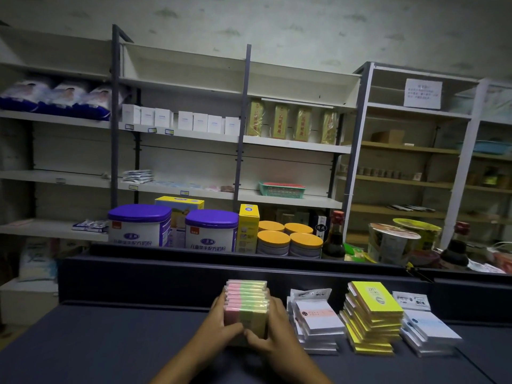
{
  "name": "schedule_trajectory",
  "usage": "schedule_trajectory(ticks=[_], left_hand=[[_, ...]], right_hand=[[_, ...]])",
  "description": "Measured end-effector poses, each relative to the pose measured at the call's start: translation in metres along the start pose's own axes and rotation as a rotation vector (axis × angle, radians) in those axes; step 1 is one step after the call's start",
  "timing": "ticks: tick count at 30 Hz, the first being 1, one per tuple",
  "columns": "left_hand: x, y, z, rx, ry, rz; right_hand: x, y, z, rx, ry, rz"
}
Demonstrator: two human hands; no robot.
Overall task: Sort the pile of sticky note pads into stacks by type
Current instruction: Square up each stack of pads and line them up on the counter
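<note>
A tall stack of pink, green and yellow striped pads (246, 303) stands on the dark counter (110, 345). My left hand (219, 322) presses its left side and my right hand (268, 328) presses its right side, thumbs meeting at the front. To the right stand three other stacks: white pads with a peach band in clear wrap (315, 322), bright yellow pads (374, 317), and white pads with a blue tint in clear wrap (426, 328).
A raised dark ledge (194, 270) runs behind the stacks. Beyond it are purple-lidded tins (138, 225), orange-lidded jars (288, 239), a sauce bottle (333, 236) and noodle bowls (393, 242). Shelving fills the back wall.
</note>
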State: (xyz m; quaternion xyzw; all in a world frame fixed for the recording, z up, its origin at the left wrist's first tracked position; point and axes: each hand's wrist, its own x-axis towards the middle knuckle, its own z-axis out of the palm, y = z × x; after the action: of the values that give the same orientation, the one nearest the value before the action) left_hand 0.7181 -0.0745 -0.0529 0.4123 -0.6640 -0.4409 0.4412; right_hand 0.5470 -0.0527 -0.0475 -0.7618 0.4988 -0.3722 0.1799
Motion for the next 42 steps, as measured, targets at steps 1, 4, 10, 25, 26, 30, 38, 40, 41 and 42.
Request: schedule_trajectory(ticks=[1, 4, 10, 25, 26, 30, 38, 40, 41, 42], left_hand=[[0.001, -0.001, 0.000, 0.002, 0.008, 0.004], [0.002, -0.003, 0.001, 0.036, -0.005, 0.000], [-0.001, 0.001, -0.002, -0.003, -0.011, 0.037], [-0.009, 0.021, -0.023, -0.103, -0.057, 0.104], [-0.009, 0.022, -0.025, -0.165, -0.043, 0.095], [-0.010, 0.021, -0.025, -0.342, -0.102, 0.013], [-0.009, 0.020, -0.020, -0.361, 0.003, 0.038], [-0.010, 0.020, -0.025, -0.317, -0.025, 0.068], [-0.010, 0.019, -0.026, -0.283, -0.048, 0.080], [-0.011, 0.019, -0.026, -0.246, -0.071, 0.086]], right_hand=[[0.000, 0.000, 0.000, -0.004, 0.005, 0.005], [0.000, -0.002, 0.002, -0.031, -0.036, 0.038], [-0.003, -0.006, -0.006, -0.055, -0.074, 0.000], [-0.002, -0.002, -0.017, 0.395, 0.037, 0.175], [0.000, -0.003, -0.019, 0.428, 0.060, 0.185], [0.001, -0.009, -0.018, 0.725, 0.030, 0.258], [0.003, -0.016, -0.019, 0.761, 0.023, 0.289], [0.003, -0.012, -0.021, 0.563, 0.031, 0.189], [0.003, -0.009, -0.021, 0.526, -0.003, 0.143], [0.002, -0.006, -0.020, 0.512, -0.040, 0.114]])
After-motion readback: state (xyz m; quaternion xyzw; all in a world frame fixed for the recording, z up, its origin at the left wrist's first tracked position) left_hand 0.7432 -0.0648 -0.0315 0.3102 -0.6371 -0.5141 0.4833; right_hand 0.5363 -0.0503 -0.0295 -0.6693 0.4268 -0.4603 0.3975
